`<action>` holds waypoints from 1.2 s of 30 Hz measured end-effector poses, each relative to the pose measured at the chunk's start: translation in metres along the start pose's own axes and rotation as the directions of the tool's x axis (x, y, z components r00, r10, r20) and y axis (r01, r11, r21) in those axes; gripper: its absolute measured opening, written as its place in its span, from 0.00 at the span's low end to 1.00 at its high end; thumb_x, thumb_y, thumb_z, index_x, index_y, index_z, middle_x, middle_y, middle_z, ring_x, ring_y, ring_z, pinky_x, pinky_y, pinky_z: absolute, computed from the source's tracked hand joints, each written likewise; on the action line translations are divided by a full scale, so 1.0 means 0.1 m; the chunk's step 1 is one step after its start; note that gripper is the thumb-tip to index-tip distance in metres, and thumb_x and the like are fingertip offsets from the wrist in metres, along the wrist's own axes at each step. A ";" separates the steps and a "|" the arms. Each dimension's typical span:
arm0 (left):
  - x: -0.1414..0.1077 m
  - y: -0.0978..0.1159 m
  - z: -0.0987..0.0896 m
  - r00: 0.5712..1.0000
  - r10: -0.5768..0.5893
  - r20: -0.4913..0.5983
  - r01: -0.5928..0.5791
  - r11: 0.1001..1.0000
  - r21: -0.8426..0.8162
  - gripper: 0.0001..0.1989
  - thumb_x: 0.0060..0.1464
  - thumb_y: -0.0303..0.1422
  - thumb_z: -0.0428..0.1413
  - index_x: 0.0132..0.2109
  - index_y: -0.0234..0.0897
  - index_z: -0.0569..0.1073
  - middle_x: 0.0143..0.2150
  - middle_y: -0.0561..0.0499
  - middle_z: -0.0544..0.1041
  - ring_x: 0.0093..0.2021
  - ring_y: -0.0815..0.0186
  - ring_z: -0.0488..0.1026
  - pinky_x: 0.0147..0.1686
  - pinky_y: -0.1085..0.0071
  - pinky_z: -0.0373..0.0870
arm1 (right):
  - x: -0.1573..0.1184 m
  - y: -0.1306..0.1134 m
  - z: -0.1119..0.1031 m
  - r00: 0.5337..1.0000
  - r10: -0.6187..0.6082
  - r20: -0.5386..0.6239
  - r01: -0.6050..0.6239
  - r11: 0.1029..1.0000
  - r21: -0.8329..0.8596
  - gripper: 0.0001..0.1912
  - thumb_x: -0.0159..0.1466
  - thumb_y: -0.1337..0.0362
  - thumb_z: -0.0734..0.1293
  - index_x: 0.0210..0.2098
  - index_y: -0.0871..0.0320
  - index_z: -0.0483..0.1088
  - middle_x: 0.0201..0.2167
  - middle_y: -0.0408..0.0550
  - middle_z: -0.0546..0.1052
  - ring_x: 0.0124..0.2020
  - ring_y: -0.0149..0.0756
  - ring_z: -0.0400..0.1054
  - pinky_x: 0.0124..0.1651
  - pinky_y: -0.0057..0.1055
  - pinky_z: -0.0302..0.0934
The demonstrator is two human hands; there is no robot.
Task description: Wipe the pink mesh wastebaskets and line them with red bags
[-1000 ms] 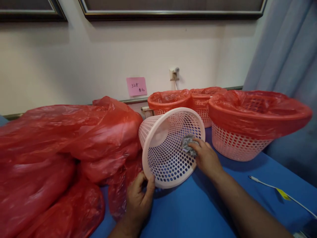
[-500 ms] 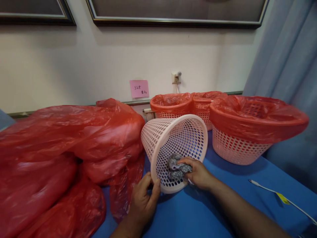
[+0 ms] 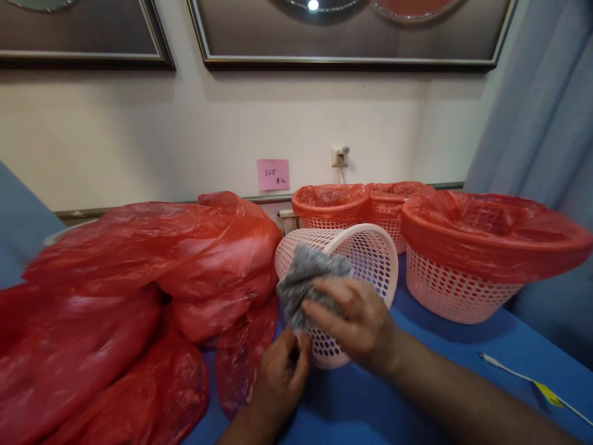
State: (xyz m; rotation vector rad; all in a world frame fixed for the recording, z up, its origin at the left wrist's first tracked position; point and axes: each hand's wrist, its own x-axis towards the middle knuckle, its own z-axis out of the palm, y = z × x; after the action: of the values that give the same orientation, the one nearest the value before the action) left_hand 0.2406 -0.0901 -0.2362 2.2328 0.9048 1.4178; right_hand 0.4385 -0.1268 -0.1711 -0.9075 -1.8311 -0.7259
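Grey cloth (image 3: 303, 281), pressed under the right hand's (image 3: 359, 324) fingers, covers the tilted basket's (image 3: 370, 247) near rim. Left hand (image 3: 280, 371) pinches that rim, near red bags (image 3: 217, 259).

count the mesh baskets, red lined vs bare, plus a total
Red-lined baskets: 3
Bare pale pink basket: 1
Total in view: 4
What the red plastic heap covers cannot be told.

Grey cloth (image 3: 308, 281) out of pink basket (image 3: 303, 240), now across its rim, right hand (image 3: 364, 324) nearer left hand (image 3: 280, 371)
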 end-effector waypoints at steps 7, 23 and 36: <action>0.02 0.03 0.01 0.992 -0.005 0.127 0.003 1.000 0.013 0.17 0.69 0.37 0.50 0.29 0.41 0.65 0.25 0.56 0.69 0.23 0.70 0.68 0.25 0.75 0.66 | -0.04 1.02 -0.17 0.761 0.627 -0.166 -0.647 0.754 -0.113 0.29 0.59 0.75 0.63 0.58 0.53 0.75 0.58 0.55 0.72 0.58 0.52 0.72 0.62 0.55 0.69; 0.04 0.03 0.04 0.983 -0.028 0.184 0.037 0.999 -0.040 0.16 0.70 0.38 0.50 0.33 0.39 0.71 0.27 0.53 0.74 0.26 0.66 0.73 0.28 0.72 0.71 | -1.23 0.92 0.01 0.530 0.803 0.274 -0.822 0.566 -0.067 0.27 0.51 0.78 0.62 0.47 0.56 0.80 0.51 0.53 0.75 0.50 0.45 0.75 0.57 0.44 0.69; -0.05 0.00 0.11 0.965 -0.155 0.211 0.210 0.941 -0.266 0.23 0.68 0.51 0.50 0.37 0.39 0.78 0.31 0.49 0.78 0.31 0.62 0.75 0.32 0.69 0.75 | -0.95 -0.60 0.02 0.758 0.497 0.422 -0.646 0.482 0.592 0.36 0.50 0.79 0.61 0.56 0.49 0.72 0.57 0.50 0.69 0.59 0.42 0.70 0.61 0.39 0.68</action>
State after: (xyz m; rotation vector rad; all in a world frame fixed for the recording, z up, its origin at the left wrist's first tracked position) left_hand 0.2486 -0.0927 -0.2445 1.9700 0.7670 1.1507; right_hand 0.4150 -0.1849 -0.2650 -0.9749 -1.5821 0.5297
